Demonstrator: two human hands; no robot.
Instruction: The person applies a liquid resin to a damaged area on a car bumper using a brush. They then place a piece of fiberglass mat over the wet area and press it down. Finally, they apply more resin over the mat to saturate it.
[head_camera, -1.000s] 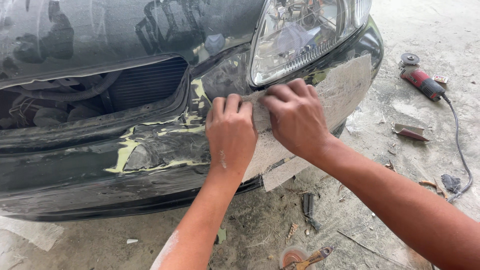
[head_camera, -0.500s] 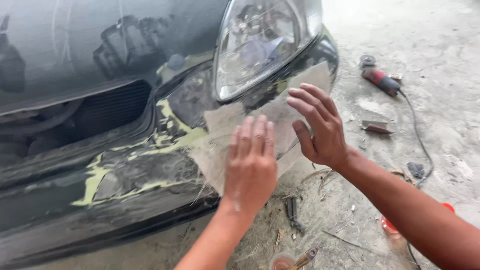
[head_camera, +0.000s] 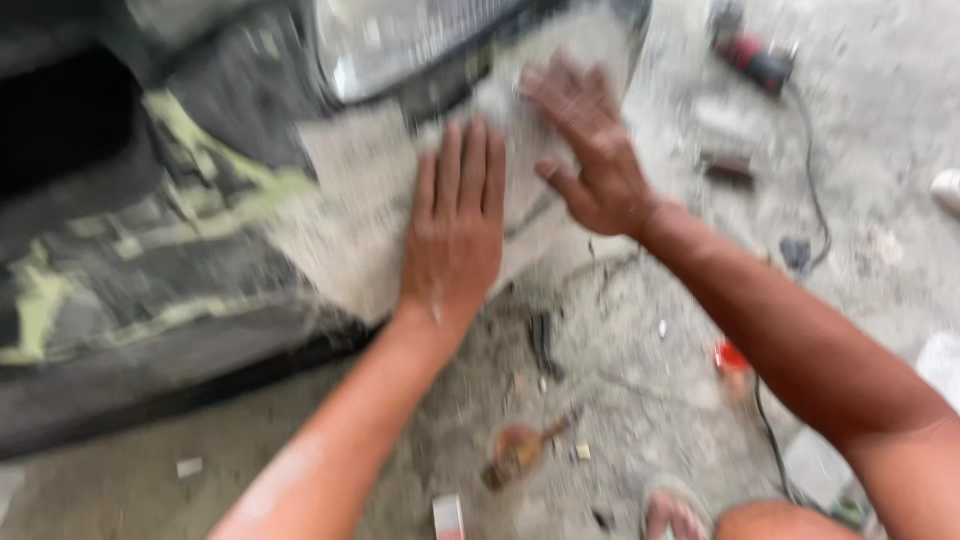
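my left hand (head_camera: 455, 235) flat, fingers straight and together, pressing grey sheet (head_camera: 380, 190) onto bumper (head_camera: 150, 290) below headlight (head_camera: 400, 45), my right hand (head_camera: 590, 150) fingers spread, open on the sheet's upper edge, gripping nothing

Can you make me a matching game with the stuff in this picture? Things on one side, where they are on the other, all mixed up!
Things:
1. left hand
2. right hand
3. red power tool
4. headlight

Places:
A. lying on the dusty ground, top right
B. flat on the pale sheet, fingers pointing up
C. above the pale sheet, top of the picture
D. pressing the sheet's upper right part

Pairs: 1-B, 2-D, 3-A, 4-C
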